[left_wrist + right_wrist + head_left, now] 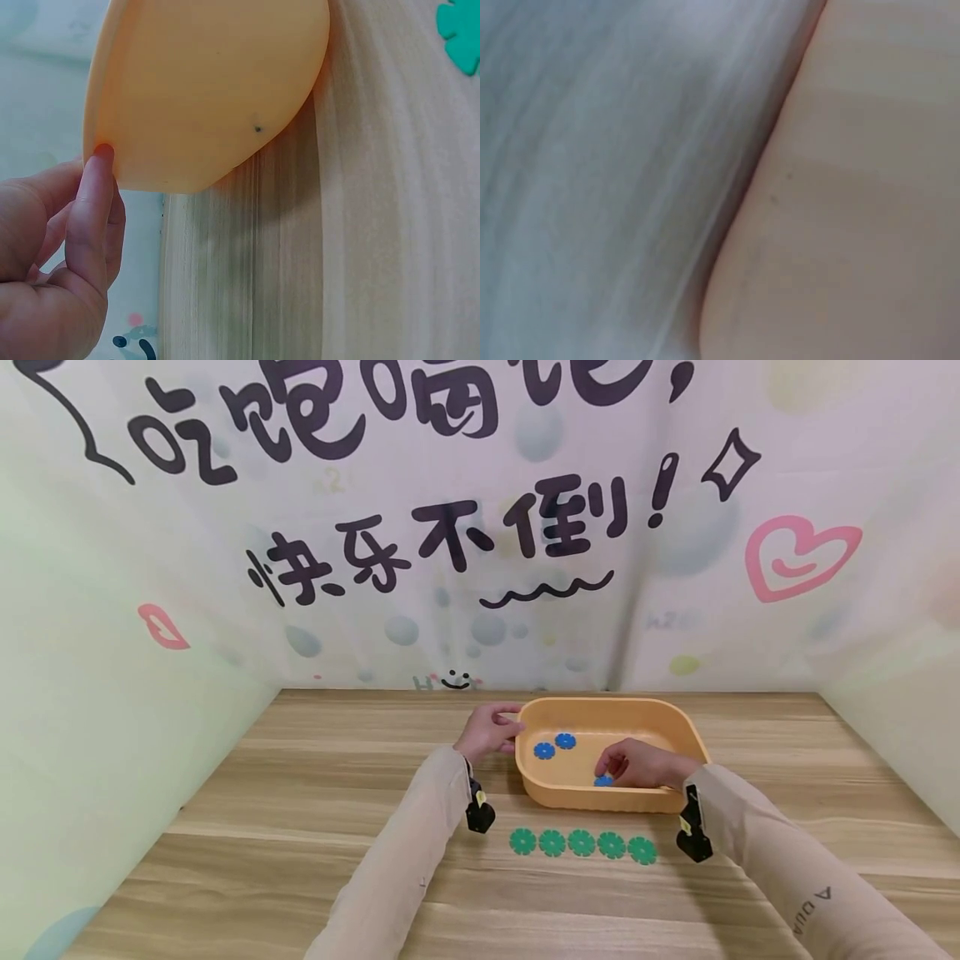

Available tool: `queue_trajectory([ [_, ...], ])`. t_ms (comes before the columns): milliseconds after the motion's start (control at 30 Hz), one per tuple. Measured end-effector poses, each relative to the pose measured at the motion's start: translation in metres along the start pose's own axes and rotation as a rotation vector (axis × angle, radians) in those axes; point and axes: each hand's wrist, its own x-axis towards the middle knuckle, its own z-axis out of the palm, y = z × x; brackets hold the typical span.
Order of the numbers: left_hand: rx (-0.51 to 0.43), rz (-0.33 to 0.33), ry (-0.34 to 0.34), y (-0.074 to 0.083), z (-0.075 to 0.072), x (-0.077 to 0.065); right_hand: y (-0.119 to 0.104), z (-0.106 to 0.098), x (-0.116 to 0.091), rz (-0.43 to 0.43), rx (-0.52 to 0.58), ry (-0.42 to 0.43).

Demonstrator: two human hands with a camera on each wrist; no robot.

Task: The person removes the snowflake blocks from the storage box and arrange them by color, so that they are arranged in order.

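My left hand pinches the left rim of an orange plastic basin. In the left wrist view, the fingers of the left hand press against the outside of the basin wall. Inside the basin, my right hand reaches down with curled fingers and pinches a blue notched disc near the front wall. That disc is partly hidden by the fingers and the rim. Two more blue discs, one nearer and one farther, lie flat on the basin floor to the left.
A row of several green notched discs lies on the wooden table in front of the basin. Behind stands a printed cloth backdrop. The right wrist view holds only a blurred close-up of the basin wall beside a pale surface.
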Motion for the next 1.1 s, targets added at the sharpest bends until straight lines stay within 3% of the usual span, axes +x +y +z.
queue_trajectory([
  [267,0.005,-0.012,0.013,0.0,0.0,0.001,0.005,0.0,0.003,-0.01,-0.007,0.026],
  [633,-0.011,-0.004,0.004,0.0,0.0,0.001,0.004,-0.004,-0.002,-0.105,-0.048,0.115],
  [867,-0.014,-0.001,0.004,-0.001,0.0,0.0,-0.006,-0.018,-0.012,-0.131,0.105,0.162],
  [1100,0.0,0.003,0.013,0.0,0.0,0.0,-0.033,-0.024,-0.025,-0.114,0.153,0.192],
])
